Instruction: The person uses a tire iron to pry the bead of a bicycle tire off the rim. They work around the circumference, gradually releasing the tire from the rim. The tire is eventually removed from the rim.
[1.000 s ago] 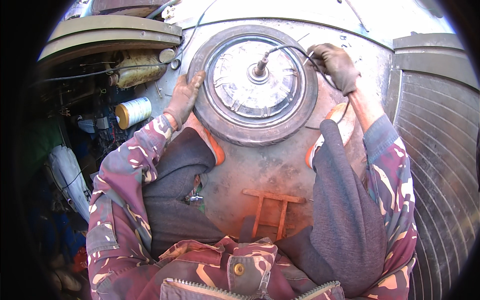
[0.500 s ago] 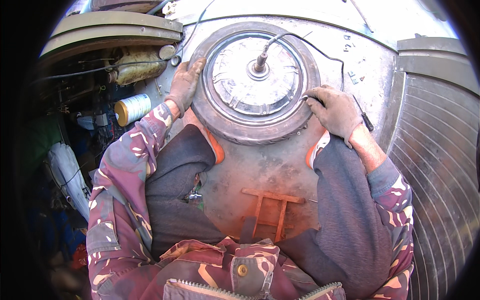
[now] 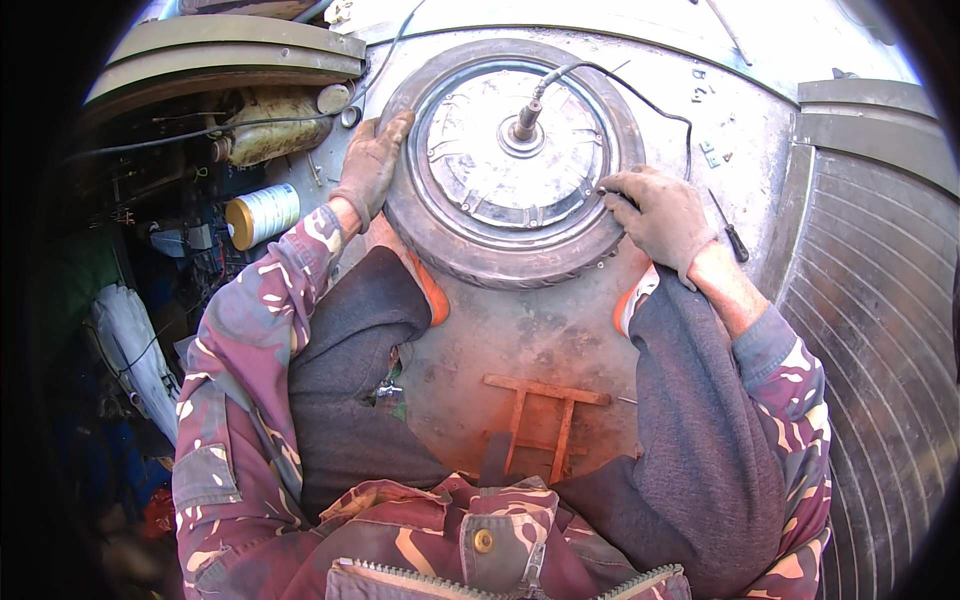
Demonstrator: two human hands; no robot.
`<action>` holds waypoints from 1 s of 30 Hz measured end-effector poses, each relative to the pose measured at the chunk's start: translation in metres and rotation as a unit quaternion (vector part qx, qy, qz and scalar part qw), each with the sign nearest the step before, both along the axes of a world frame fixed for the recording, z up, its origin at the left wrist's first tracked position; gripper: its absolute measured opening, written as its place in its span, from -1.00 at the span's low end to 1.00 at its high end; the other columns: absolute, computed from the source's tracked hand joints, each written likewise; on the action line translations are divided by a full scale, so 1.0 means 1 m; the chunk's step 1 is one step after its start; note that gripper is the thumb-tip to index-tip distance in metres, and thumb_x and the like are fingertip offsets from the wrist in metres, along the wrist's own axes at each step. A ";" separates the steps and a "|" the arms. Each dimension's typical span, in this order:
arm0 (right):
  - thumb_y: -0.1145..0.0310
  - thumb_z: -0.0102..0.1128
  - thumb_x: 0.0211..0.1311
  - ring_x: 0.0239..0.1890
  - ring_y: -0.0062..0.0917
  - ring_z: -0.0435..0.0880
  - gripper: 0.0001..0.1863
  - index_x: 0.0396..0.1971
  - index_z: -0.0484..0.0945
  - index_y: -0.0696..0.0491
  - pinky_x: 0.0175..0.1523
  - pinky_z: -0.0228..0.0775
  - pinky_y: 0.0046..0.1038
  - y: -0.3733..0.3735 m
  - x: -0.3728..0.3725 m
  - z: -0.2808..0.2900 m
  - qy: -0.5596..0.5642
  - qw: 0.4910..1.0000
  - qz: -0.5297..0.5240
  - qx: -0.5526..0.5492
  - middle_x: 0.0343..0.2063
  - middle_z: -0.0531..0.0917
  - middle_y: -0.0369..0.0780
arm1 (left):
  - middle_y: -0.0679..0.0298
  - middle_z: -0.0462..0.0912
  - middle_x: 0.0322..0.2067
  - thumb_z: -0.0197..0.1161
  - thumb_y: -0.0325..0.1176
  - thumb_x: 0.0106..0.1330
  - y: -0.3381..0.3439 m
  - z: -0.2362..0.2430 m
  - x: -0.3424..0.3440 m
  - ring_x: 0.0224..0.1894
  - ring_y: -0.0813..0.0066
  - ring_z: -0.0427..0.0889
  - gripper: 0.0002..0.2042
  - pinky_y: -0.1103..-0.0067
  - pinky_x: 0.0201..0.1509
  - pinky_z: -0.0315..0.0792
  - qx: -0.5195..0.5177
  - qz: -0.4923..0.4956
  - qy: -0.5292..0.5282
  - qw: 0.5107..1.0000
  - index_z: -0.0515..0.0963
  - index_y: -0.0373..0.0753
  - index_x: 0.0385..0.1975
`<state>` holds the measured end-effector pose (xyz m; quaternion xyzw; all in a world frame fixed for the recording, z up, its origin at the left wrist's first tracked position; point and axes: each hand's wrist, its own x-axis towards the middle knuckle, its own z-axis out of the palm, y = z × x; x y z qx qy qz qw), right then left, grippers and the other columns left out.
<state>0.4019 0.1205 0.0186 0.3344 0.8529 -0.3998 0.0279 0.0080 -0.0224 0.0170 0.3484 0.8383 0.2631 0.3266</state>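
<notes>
A hub-motor wheel (image 3: pixel 475 150) with a black tyre (image 3: pixel 500 268) lies flat on the floor between my feet, its axle pointing up. From the axle (image 3: pixel 527 122) a black cable (image 3: pixel 655 112) curves off to the right. My left hand (image 3: pixel 372 165), in a dusty glove, is closed on the tyre's left edge. On the opposite side, my gloved right hand (image 3: pixel 655 215) has its thumb and fingers pinched together at the rim's right edge. Whatever sits between those fingertips is too small and hidden to make out.
A screwdriver (image 3: pixel 737 240) lies right of my right hand. Small loose parts (image 3: pixel 712 153) are scattered beyond it. Left stand a white tub with a yellow lid (image 3: pixel 262 217) and a dirty cylinder (image 3: pixel 270 128). An orange metal frame (image 3: pixel 545 392) lies near me; a ribbed metal panel (image 3: pixel 870 300) flanks the right.
The right hand has shifted slightly left along the rim, its fingertips drawn closer together. My left hand keeps its hold on the tyre.
</notes>
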 end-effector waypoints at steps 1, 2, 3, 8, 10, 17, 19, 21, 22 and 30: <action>0.19 0.25 0.48 0.04 -0.18 0.77 -0.68 0.07 0.78 -0.01 0.19 0.59 -0.19 -0.001 -0.001 -0.001 0.002 1.000 0.002 0.004 -0.03 0.79 -0.12 | -0.22 0.66 0.15 0.35 0.28 0.42 0.000 -0.001 -0.001 0.17 0.15 0.67 -0.06 0.41 0.29 0.53 -0.007 -0.001 0.006 1.000 0.41 -0.66 0.31; 0.18 0.25 0.48 0.03 -0.18 0.78 -0.68 0.07 0.78 -0.01 0.18 0.60 -0.19 -0.001 -0.002 -0.001 0.005 1.000 0.005 0.007 -0.03 0.79 -0.12 | -0.22 0.66 0.14 0.35 0.29 0.42 0.000 -0.002 -0.002 0.17 0.15 0.67 -0.06 0.41 0.28 0.53 -0.006 0.000 0.008 1.000 0.41 -0.66 0.31; 0.18 0.25 0.48 0.03 -0.18 0.78 -0.68 0.07 0.78 -0.01 0.18 0.60 -0.19 -0.001 -0.002 -0.002 0.005 1.000 0.004 0.008 -0.04 0.79 -0.12 | -0.22 0.66 0.14 0.35 0.29 0.41 -0.001 -0.003 -0.002 0.17 0.15 0.68 -0.06 0.41 0.28 0.54 -0.005 0.000 0.011 1.000 0.41 -0.66 0.31; 0.19 0.26 0.48 0.01 -0.19 0.79 -0.69 0.05 0.79 -0.02 0.17 0.60 -0.20 0.000 -0.003 -0.001 0.002 1.000 0.011 0.015 -0.08 0.79 -0.13 | -0.20 0.66 0.15 0.36 0.29 0.41 -0.001 -0.003 -0.002 0.16 0.18 0.68 -0.05 0.42 0.26 0.56 -0.010 -0.007 -0.002 1.000 0.39 -0.66 0.32; 0.19 0.27 0.48 0.00 -0.20 0.79 -0.71 0.03 0.79 -0.02 0.17 0.61 -0.19 0.002 -0.004 0.000 0.002 0.999 0.025 0.022 -0.09 0.79 -0.14 | -0.20 0.66 0.15 0.36 0.29 0.41 -0.001 -0.002 -0.001 0.16 0.19 0.68 -0.05 0.42 0.25 0.56 -0.008 0.006 -0.024 1.000 0.39 -0.66 0.33; 0.31 0.31 0.44 -0.08 -0.17 0.80 -0.75 0.01 0.79 0.01 0.10 0.63 -0.20 0.004 -0.007 0.004 0.009 0.997 0.053 0.058 -0.16 0.78 -0.09 | -0.20 0.65 0.16 0.38 0.29 0.39 0.000 -0.003 -0.002 0.18 0.19 0.66 -0.03 0.42 0.27 0.54 -0.003 0.017 -0.021 1.000 0.37 -0.66 0.34; 0.31 0.30 0.44 -0.09 -0.18 0.80 -0.76 0.01 0.80 0.01 0.10 0.63 -0.20 0.004 -0.008 0.005 0.008 0.997 0.052 0.055 -0.17 0.78 -0.09 | -0.21 0.64 0.17 0.38 0.30 0.39 -0.001 -0.005 -0.003 0.20 0.17 0.66 -0.01 0.41 0.29 0.53 -0.009 0.020 -0.020 1.000 0.36 -0.67 0.35; 0.32 0.30 0.44 -0.09 -0.18 0.80 -0.76 0.00 0.80 0.01 0.09 0.63 -0.20 0.004 -0.008 0.006 0.006 0.997 0.051 0.054 -0.17 0.78 -0.09 | -0.23 0.63 0.18 0.38 0.30 0.38 0.000 -0.005 -0.004 0.21 0.15 0.65 0.00 0.41 0.31 0.52 -0.016 0.023 -0.017 0.999 0.35 -0.68 0.36; 0.31 0.30 0.44 -0.09 -0.18 0.80 -0.76 0.00 0.80 0.01 0.09 0.63 -0.20 0.004 -0.008 0.007 0.006 0.997 0.051 0.054 -0.17 0.78 -0.09 | -0.23 0.63 0.18 0.38 0.30 0.38 0.000 -0.005 -0.004 0.21 0.15 0.65 0.00 0.41 0.31 0.52 -0.018 0.025 -0.022 0.999 0.35 -0.68 0.36; 0.21 0.28 0.45 0.00 -0.20 0.80 -0.72 -0.01 0.80 0.00 0.16 0.61 -0.19 0.010 -0.012 0.006 -0.003 0.996 0.078 0.052 -0.11 0.80 -0.13 | -0.23 0.63 0.19 0.38 0.29 0.39 0.002 0.000 0.000 0.21 0.16 0.65 -0.01 0.41 0.30 0.53 -0.019 0.024 -0.026 0.999 0.35 -0.67 0.37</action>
